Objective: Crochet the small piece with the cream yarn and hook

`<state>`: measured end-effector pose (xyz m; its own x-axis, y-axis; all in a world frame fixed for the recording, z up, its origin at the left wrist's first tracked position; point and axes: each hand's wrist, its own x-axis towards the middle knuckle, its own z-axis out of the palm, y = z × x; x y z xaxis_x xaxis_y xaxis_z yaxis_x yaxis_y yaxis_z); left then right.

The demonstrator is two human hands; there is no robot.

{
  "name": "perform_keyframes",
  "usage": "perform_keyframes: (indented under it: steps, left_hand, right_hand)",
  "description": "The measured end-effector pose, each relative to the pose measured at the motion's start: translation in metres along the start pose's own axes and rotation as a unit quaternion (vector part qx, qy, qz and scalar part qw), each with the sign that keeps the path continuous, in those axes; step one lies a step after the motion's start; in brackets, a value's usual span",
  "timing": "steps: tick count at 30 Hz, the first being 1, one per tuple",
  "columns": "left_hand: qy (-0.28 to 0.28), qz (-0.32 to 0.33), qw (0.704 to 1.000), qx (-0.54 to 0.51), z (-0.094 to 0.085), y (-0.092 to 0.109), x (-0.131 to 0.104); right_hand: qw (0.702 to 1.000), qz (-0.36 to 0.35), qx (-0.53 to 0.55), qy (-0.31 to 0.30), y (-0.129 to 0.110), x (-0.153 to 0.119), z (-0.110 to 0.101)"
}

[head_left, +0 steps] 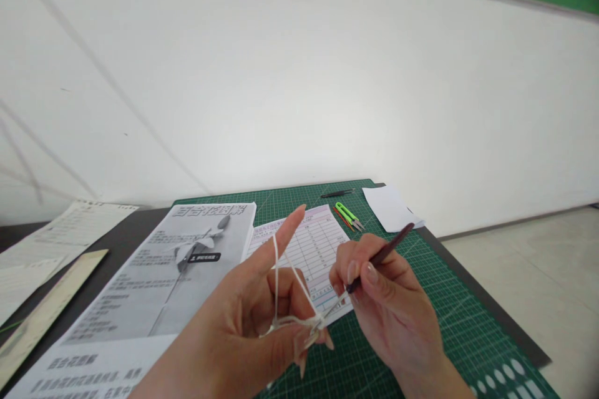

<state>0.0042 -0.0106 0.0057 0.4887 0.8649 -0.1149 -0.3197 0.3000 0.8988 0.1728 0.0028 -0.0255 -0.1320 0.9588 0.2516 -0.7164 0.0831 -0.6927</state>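
My left hand [253,318] pinches a small piece of white yarn work [316,326] between thumb and fingers, its index finger raised. White yarn [276,280] loops round that index finger and runs down to the piece. In my right hand [388,299] is a crochet hook [384,254] with a dark handle, held like a pen. The hook's metal shaft points down-left and its tip meets the yarn at my left fingertips. Exactly how the tip sits in the loops is too small to tell.
A green cutting mat [463,305] bears a printed chart [322,237], green thread snips [346,213], black tweezers [337,193] and white paper [386,207]. Left lie a printed flower sheet [159,274], a ruler [51,305] and more papers [70,234]. A white wall [281,75] stands behind.
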Motion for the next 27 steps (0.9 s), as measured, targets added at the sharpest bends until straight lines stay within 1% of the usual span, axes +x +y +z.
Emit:
perform_keyframes:
  steps: [7, 10, 14, 17, 20, 23, 27]
  left_hand:
    - [0.001, 0.005, 1.0, -0.004, 0.0, -0.001, 0.0]
    - [0.008, -0.002, 1.0, 0.007, 0.001, 0.0, 0.0]
    - [0.01, -0.002, 1.0, 0.011, 0.001, 0.001, 0.001]
    - [0.02, -0.003, 1.0, 0.013, 0.001, 0.001, 0.001]
    - [0.036, -0.005, 0.999, 0.017, 0.001, 0.002, 0.001]
    - [0.055, -0.007, 0.998, 0.023, 0.002, 0.002, 0.001]
    - [0.071, -0.005, 0.997, 0.025, 0.003, 0.002, 0.001]
  right_hand:
    - [0.998, -0.045, -0.035, 0.001, -0.001, -0.003, -0.002]
    - [0.996, -0.063, -0.056, -0.006, -0.002, -0.005, -0.003]
    - [0.99, -0.092, -0.104, -0.015, -0.003, -0.007, -0.003]
    - [0.98, -0.122, -0.156, -0.018, -0.004, -0.011, -0.001]
    - [0.961, -0.172, -0.216, -0.014, -0.004, -0.016, 0.001]
    - [0.931, -0.22, -0.292, -0.008, -0.006, -0.021, 0.003]
    - [0.884, -0.274, -0.376, -0.042, -0.006, -0.024, 0.002]
